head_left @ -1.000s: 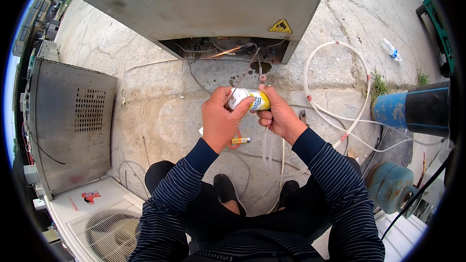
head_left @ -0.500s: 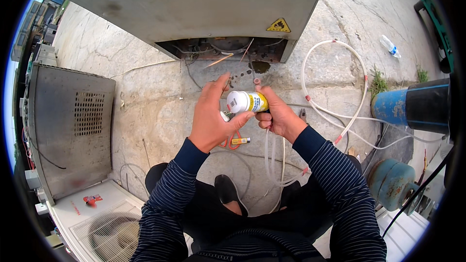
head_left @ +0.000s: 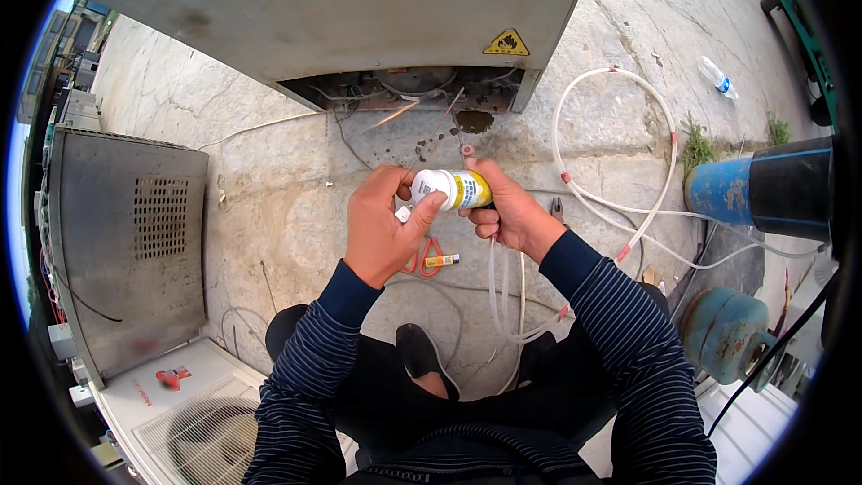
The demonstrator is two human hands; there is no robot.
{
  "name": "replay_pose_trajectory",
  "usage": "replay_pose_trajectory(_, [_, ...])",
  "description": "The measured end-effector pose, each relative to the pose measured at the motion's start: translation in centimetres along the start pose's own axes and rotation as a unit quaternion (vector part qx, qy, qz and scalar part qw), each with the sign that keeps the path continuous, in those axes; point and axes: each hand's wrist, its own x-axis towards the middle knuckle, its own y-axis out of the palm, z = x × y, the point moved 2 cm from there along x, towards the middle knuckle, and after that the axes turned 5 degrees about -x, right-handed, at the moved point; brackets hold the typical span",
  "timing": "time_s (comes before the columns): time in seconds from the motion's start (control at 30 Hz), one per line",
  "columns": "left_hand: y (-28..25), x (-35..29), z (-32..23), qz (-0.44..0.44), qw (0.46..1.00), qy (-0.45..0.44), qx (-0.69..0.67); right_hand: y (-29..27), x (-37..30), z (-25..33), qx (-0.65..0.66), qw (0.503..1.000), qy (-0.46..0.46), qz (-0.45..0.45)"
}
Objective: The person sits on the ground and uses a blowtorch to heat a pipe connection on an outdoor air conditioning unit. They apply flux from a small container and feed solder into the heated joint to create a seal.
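A small bottle with a white cap (head_left: 429,187) and a yellow and white label (head_left: 470,189) is held on its side between my hands. My right hand (head_left: 516,208) is wrapped round the labelled body. The fingers and thumb of my left hand (head_left: 382,220) are closed on the cap. Just past my right thumb shows a small reddish ring-shaped piece (head_left: 467,151); I cannot tell whether that hand holds it too. Clear hoses (head_left: 493,283) hang below my right hand. On the ground under the bottle lie an orange-handled tool (head_left: 430,248) and a small yellow item (head_left: 441,260).
A large metal cabinet (head_left: 359,18) with a flame warning sign stands ahead. Left are a perforated metal box (head_left: 99,251) and a fan unit (head_left: 215,395). Coiled hose (head_left: 558,126), pliers (head_left: 557,208), blue cylinders (head_left: 718,190) and a plastic bottle (head_left: 718,78) lie to the right.
My left hand has gone from spread fingers beside the bottle to a closed grip on its white cap. The bottle has shifted slightly left.
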Motion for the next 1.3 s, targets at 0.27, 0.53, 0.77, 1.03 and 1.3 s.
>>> replay_pose_trajectory(0.27, [1.1,0.2,-1.4,-0.009,0.995,0.015,-0.099,-0.1,-0.1,0.0,0.002,1.0,0.002,-0.008])
replay_pose_trajectory(0.53, [0.5,-0.4,-1.3,-0.026,0.982,-0.093,-0.164,0.1,-0.5,0.2,-0.005,1.0,0.003,-0.008])
replay_pose_trajectory(0.77, [2.4,-0.5,-1.3,-0.018,0.969,-0.029,-0.243,0.4,-0.6,0.1,-0.011,1.0,0.014,0.012])
replay_pose_trajectory(1.03, [1.8,-0.9,-1.9,-0.039,0.976,-0.019,-0.212,-0.2,-1.9,1.2,-0.09,0.992,-0.047,-0.073])
replay_pose_trajectory(1.3, [9.0,-5.6,4.6,0.094,0.995,-0.015,0.014,-5.0,-3.5,3.3,-0.057,0.992,-0.079,-0.086])
